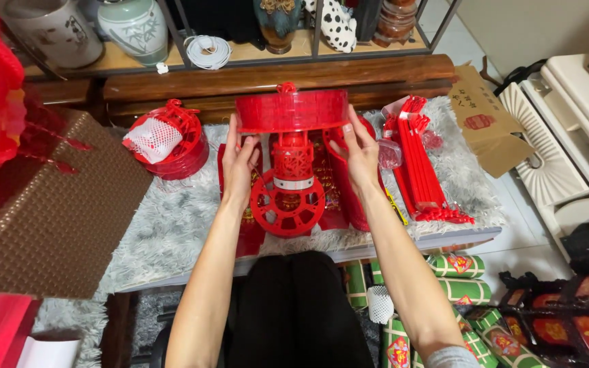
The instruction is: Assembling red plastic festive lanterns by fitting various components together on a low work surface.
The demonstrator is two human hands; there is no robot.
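Note:
A red plastic lantern frame is held above the grey furry table cover. It has a wide round top disc, a lattice centre column and a spoked wheel at the bottom. My left hand grips the left rim of the top disc. My right hand grips the right rim. Flat red panels lie on the cover under the frame.
A stack of red round parts with white netting lies at the left. A bundle of red rods lies at the right, by a cardboard box. A brown textured box stands at the left. Green wrapped rolls lie on the floor.

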